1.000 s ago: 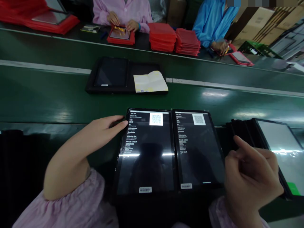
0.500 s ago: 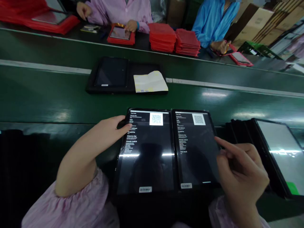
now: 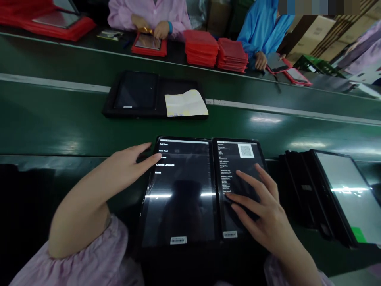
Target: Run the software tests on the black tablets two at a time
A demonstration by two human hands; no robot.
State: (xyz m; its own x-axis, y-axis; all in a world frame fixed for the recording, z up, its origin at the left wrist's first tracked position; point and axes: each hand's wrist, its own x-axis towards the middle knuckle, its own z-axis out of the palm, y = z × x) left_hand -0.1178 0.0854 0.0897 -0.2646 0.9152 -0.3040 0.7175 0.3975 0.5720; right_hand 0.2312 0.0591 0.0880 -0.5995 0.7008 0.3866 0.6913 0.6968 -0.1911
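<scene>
Tablets (image 3: 178, 206) side by side, left hand (image 3: 127, 165) beside one, right hand (image 3: 258, 206) over the other

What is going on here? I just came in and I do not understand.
A person has two tablets side by side at a green conveyor belt. The left hand is at the edge of the left tablet, which shows a menu. The right hand lies on the right tablet, which shows a test information page with a QR code. Beyond the belt, two co-workers are near stacks of red cases.
</scene>
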